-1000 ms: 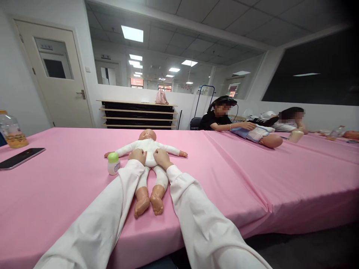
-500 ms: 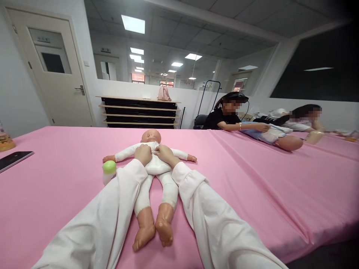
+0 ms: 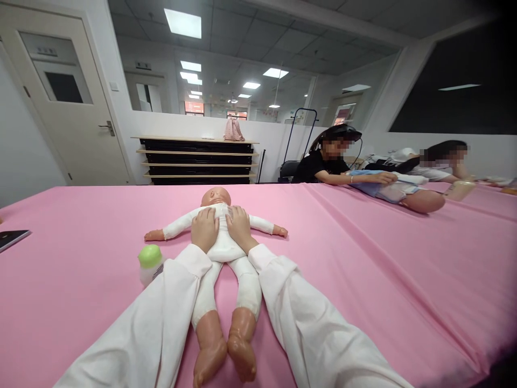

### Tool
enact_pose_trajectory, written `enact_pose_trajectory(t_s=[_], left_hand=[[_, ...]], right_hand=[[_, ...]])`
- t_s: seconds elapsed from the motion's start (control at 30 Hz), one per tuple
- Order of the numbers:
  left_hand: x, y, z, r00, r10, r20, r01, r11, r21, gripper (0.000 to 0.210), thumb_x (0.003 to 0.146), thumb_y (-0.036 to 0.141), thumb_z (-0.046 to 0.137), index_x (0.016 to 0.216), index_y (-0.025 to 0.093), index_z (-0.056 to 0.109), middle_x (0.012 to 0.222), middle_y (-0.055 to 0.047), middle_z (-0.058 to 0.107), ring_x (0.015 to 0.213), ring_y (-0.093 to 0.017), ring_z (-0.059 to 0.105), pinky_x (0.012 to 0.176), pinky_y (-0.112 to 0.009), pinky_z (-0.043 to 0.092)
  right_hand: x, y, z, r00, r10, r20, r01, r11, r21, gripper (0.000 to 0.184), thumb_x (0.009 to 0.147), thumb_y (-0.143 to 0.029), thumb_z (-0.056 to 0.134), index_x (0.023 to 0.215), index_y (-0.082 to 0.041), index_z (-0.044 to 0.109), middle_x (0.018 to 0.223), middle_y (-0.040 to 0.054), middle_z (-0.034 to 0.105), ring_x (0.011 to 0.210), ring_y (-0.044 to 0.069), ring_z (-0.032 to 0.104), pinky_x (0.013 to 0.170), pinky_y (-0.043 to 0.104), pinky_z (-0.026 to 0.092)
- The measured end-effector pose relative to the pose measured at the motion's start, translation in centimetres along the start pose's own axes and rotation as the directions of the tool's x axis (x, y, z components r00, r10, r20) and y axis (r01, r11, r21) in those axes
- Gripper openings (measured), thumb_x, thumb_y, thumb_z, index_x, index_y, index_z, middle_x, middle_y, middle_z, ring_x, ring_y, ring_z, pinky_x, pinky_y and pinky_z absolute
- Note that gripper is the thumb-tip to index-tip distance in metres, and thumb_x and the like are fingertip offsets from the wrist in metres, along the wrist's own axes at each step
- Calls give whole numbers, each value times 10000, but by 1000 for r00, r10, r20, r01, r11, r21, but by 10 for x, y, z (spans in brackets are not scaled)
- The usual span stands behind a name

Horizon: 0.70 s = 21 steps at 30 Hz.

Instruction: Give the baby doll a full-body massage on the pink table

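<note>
A baby doll (image 3: 226, 245) with a white cloth body lies on its back, its head away from me and its feet towards me. My left hand (image 3: 205, 229) rests flat on the left side of the doll's chest, fingers stretched out. On the right side of the chest lies my right hand (image 3: 239, 226), also flat, with its fingers extended. A strip of white cloth shows between the two hands. Beside my left sleeve stands a bottle (image 3: 151, 264) with a light green cap, partly hidden by that sleeve.
A pink sheet (image 3: 331, 258) covers the table. At the left edge lies a phone (image 3: 14, 238). Across the table at right, a person in black (image 3: 323, 161) handles another doll (image 3: 424, 200); a second person (image 3: 440, 161) leans farther right. Shelving (image 3: 197, 159) stands behind the table.
Both hands were pinched together at the middle of the doll's chest; now they have parted and lie flat on either side. The view has shifted slightly.
</note>
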State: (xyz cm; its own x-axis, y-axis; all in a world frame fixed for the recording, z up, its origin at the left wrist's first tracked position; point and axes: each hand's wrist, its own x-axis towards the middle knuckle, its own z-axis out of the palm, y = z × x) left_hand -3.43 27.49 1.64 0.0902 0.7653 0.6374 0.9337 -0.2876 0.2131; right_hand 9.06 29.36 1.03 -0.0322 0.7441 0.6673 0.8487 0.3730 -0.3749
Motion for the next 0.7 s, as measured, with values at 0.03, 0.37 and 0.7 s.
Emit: enact_pose_trajectory(t_s=[0.03,0.37,0.7], left_hand=[[1,0,-1,998,-32,51,32,999,-1,326,862,261,387,1138,158,527,1177,-115,550,1090,-246,469,870,-366,382],[-3,0,-8,998,-68,10,68,998,-17,236,842,264,422,1008,175,565,1071,-91,583,1016,-249,478,786,-378,385],[-5,-3,-8,995,-16,94,20,999,-47,209,812,308,481,880,178,630,967,-87,606,953,-255,493,777,-364,394]], right_hand=[[1,1,0,999,2,44,-1,1000,-5,200,866,-225,446,1012,-157,566,1036,89,585,969,205,488,880,328,357],[2,-2,-5,997,-48,63,45,998,40,167,871,-180,424,839,-159,586,874,68,598,856,181,511,796,297,382],[-1,1,-5,972,-174,157,148,975,163,89,822,-203,534,800,-168,613,871,46,613,876,162,529,824,286,397]])
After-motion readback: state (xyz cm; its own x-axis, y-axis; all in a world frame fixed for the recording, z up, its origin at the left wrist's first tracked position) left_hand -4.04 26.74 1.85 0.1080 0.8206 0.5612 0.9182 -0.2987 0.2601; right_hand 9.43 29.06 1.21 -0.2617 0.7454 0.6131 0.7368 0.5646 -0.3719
